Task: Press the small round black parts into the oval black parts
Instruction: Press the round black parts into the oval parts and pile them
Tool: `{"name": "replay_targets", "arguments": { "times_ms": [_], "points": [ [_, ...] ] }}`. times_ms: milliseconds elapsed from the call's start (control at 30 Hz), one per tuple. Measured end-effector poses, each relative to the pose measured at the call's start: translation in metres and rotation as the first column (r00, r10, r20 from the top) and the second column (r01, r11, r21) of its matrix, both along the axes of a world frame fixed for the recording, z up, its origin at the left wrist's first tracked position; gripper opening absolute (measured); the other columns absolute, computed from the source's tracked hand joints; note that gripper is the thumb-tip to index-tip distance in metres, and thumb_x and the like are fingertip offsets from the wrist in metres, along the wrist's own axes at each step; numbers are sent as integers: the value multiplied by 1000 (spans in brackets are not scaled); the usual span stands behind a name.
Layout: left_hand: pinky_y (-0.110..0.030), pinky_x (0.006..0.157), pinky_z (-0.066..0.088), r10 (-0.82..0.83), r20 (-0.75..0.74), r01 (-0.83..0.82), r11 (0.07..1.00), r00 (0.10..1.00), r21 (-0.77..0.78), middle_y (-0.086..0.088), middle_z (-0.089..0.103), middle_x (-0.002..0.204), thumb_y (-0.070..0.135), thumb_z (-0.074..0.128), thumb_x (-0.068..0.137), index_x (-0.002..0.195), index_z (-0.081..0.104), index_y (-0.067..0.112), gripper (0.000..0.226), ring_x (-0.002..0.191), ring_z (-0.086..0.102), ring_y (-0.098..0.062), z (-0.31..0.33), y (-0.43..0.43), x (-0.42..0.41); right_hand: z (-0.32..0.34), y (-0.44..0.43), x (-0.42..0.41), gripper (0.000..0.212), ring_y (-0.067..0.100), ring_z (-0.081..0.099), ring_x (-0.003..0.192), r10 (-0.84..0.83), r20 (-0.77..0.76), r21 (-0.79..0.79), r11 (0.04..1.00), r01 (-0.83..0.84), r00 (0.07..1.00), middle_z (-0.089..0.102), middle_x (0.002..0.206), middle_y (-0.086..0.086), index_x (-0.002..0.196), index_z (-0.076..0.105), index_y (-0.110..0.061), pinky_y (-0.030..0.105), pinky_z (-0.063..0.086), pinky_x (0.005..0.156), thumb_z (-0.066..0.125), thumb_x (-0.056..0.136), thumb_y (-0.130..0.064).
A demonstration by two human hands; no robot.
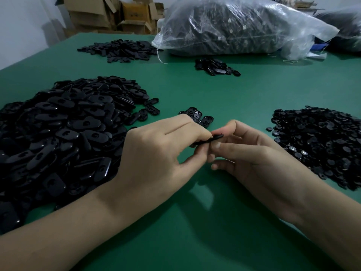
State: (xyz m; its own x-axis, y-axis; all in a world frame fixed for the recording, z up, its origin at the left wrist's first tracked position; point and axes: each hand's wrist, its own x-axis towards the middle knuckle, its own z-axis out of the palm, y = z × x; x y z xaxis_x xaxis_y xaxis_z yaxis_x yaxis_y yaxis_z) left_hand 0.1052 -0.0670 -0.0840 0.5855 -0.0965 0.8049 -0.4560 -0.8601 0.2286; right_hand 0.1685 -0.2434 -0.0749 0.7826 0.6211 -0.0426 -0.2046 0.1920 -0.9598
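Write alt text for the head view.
The left hand and right hand pinch one flat black part together above a green table. A big pile of oval black parts lies at left, a pile of small round parts at right.

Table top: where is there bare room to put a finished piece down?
Bare green table lies between the oval pile, the round pile and the far small heap; also nearest the person. The left side is crowded.

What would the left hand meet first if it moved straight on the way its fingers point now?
Most likely the right hand, which faces the left hand across the thin black part that both pinch; depth is hard to judge.
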Motion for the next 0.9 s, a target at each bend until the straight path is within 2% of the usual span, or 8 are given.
{"name": "replay_targets", "arguments": {
  "times_ms": [100,167,333,500,567,633,800,900],
  "points": [
    [-33,65,52,-18,-89,9,995,996,-96,9,70,82,17,73,91,87,77,17,6,76,65,-9,-2,2,5,-2,2,-1,20,21,63,77,-48,126,-48,997,55,991,67,93,20,91,59,-7,32,52,73,73,76,-10],
    [-30,63,50,-30,-147,6,987,989,-163,12,69,80,17,74,88,88,77,21,5,78,65,-6,-4,2,7,-3,2,0,15,21,64,75,-94,265,-91,988,121,960,69,95,24,89,59,-5,34,52,73,72,83,-5],
    [-25,63,51,-45,-234,-15,968,971,-249,19,71,80,24,77,86,92,79,27,7,81,68,1,-7,4,11,-4,3,8,8,21,68,69,-129,563,-155,954,258,816,70,81,9,90,65,-12,29,55,67,72,92,-9],
    [-16,72,52,-27,-359,-84,953,933,-290,23,75,88,30,79,87,108,79,31,21,87,69,8,-2,10,16,-10,1,19,11,23,70,69,-144,696,-220,889,401,703,72,77,3,84,67,-17,45,58,71,77,89,-15],
    [-17,79,54,34,-393,-142,958,919,-251,23,75,93,29,76,90,115,76,31,26,89,69,8,5,19,20,-11,-3,27,13,11,69,71,-141,803,-262,790,554,580,72,74,-8,81,68,-24,38,56,72,79,87,-21],
    [-26,85,57,104,-455,-207,961,884,-182,23,74,95,26,73,92,116,75,32,25,89,69,7,13,31,24,-13,-5,32,11,4,66,74,-86,870,-310,671,674,486,69,74,-16,81,69,-29,34,54,73,78,86,-26],
    [-40,93,55,307,-602,-332,940,737,73,16,71,108,32,67,94,119,70,40,26,87,65,-7,22,51,27,-16,-2,33,5,15,62,92,166,889,-445,533,719,427,65,86,-20,94,74,-34,41,52,81,73,88,-34],
    [-44,95,54,404,-575,-345,914,711,216,11,67,122,28,60,98,121,69,38,27,109,64,-18,21,53,28,-16,-1,33,22,17,54,107,274,847,-530,498,686,455,62,105,-12,115,73,-33,45,48,92,66,95,-38]
  ]
}}
